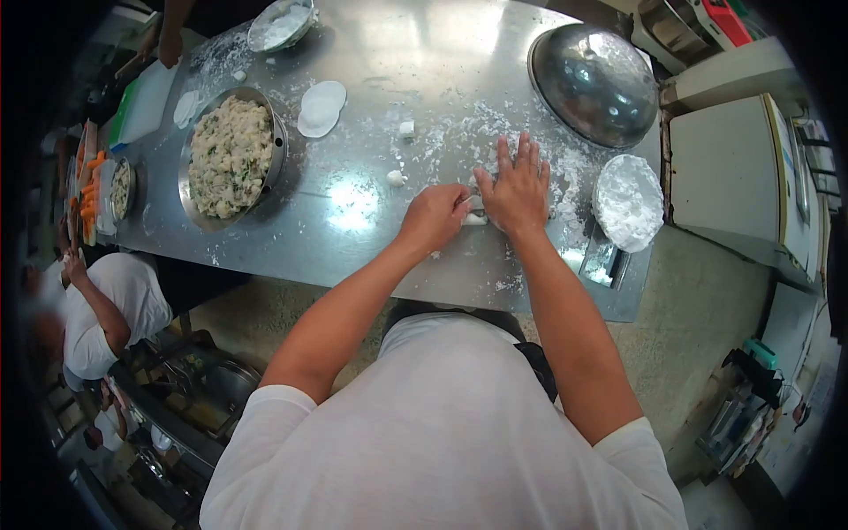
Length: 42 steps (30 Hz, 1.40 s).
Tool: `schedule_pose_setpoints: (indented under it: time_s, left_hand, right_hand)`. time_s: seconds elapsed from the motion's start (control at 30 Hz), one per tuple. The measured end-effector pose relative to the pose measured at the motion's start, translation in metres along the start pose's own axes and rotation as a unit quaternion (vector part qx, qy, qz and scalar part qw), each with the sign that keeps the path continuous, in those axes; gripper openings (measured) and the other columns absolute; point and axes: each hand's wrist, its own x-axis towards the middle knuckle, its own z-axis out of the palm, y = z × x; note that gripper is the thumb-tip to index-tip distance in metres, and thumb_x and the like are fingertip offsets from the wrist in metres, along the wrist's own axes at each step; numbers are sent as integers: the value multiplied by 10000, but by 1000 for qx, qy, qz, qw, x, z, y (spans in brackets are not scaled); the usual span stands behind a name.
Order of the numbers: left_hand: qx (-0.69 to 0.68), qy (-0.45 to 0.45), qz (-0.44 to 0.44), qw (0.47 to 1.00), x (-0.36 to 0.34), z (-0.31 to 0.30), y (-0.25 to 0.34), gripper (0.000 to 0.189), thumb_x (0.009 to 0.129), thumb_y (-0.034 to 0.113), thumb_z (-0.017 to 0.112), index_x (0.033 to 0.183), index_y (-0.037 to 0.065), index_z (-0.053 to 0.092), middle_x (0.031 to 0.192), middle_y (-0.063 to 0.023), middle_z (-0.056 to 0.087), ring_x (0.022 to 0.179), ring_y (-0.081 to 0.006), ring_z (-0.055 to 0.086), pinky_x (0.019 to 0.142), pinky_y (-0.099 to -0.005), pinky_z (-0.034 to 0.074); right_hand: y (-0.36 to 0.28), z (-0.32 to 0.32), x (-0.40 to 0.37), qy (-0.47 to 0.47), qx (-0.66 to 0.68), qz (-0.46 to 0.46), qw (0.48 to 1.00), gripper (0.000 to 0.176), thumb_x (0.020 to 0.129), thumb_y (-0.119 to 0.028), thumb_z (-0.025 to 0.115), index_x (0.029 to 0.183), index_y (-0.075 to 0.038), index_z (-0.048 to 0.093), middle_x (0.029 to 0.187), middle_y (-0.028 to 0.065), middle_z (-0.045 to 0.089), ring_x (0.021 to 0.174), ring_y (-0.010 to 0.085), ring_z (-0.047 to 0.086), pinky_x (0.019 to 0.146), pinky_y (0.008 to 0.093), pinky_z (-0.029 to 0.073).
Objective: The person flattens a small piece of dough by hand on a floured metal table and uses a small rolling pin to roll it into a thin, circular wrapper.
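Observation:
A small piece of white dough (474,217) lies on the floured steel table between my hands, mostly covered by them. My left hand (435,217) is closed, its thumb and fingers pinching the dough's left edge. Palm down, my right hand (516,189) has its fingers stretched forward over the dough's right side; what lies under the palm is hidden. Just ahead of my left hand sit two loose dough lumps, a rounded one (397,178) and a short cylinder (406,130). Flat round dough wrappers (321,109) overlap farther to the left.
A metal bowl of chopped filling (227,159) stands left. On the right are a bowl of white flour (628,203) and a domed metal bowl (596,86). Another flour bowl (281,24) is at the far edge. A person in a white shirt (115,309) works at left.

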Motion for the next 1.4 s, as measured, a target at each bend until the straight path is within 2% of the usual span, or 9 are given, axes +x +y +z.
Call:
schedule_pose_setpoints:
  time_s: [0.13, 0.27, 0.47, 0.63, 0.73, 0.97, 1.17, 1.27, 1.4]
  left_hand:
    - [45, -10, 9, 999, -10, -6, 2, 149, 905, 156, 685, 981, 28, 689, 897, -218, 692, 880, -425, 664, 790, -509, 515]
    - [-115, -61, -142, 981, -38, -8, -1, 152, 910, 158, 683, 978, 23, 678, 880, -209, 702, 874, -406, 683, 773, -482, 522]
    - [-13, -7, -44, 999, -16, -5, 6, 193, 902, 156, 720, 1048, 32, 696, 875, -177, 710, 810, -348, 693, 747, -421, 538]
    - [25, 26, -1, 999, -13, 1, -6, 146, 897, 156, 699, 987, 42, 692, 877, -174, 706, 848, -383, 689, 749, -475, 525]
    - [-114, -26, -168, 979, -36, -7, 4, 143, 904, 144, 696, 1001, 39, 687, 904, -177, 712, 842, -366, 698, 749, -442, 540]
    - [-59, -29, -67, 996, -21, -7, 8, 256, 921, 126, 711, 1147, 17, 662, 998, -178, 736, 897, -292, 729, 799, -393, 558]
    - [28, -44, -10, 999, -6, -4, -3, 268, 925, 142, 709, 1166, 35, 664, 973, -163, 735, 876, -290, 715, 783, -402, 546]
    - [-107, -84, -140, 981, -30, -9, 0, 241, 929, 126, 701, 1150, 39, 666, 934, -136, 728, 848, -249, 701, 769, -389, 539]
    - [-133, -98, -147, 975, -36, -9, 3, 254, 931, 114, 700, 1172, 43, 661, 942, -131, 731, 859, -231, 708, 777, -375, 546]
  right_hand:
    - [20, 5, -85, -23, 20, -55, 998, 691, 953, -499, 580, 1522, -119, 493, 1621, 213, 369, 1499, 407, 328, 1199, 551, 235]
    - [36, -3, -148, -18, 38, -99, 994, 691, 910, -488, 635, 1485, -116, 544, 1597, 204, 416, 1470, 413, 374, 1151, 536, 291]
    - [1, 0, -17, 35, -9, -35, 999, 685, 931, -500, 609, 1503, -135, 523, 1593, 212, 415, 1488, 396, 356, 1192, 574, 247]
    - [17, 6, -75, 0, 28, -58, 998, 675, 922, -477, 631, 1496, -134, 533, 1604, 199, 404, 1478, 403, 363, 1194, 567, 247]
    - [27, -6, -134, -22, 44, -85, 995, 658, 905, -457, 661, 1473, -139, 561, 1576, 202, 444, 1456, 411, 395, 1172, 559, 282]
    - [2, -3, -26, 20, -13, -42, 999, 696, 941, -524, 599, 1516, -143, 507, 1605, 211, 395, 1480, 418, 352, 1200, 578, 255]
    - [25, 8, -94, 4, 38, -95, 995, 697, 912, -498, 647, 1482, -111, 540, 1584, 211, 427, 1456, 412, 392, 1190, 566, 260]
    - [33, -1, -142, -12, 52, -100, 994, 689, 900, -474, 654, 1486, -132, 539, 1583, 187, 438, 1454, 395, 397, 1162, 551, 286]
    - [13, -13, -82, -35, -4, -51, 998, 686, 933, -481, 622, 1518, -144, 501, 1591, 210, 414, 1464, 433, 367, 1182, 578, 260]
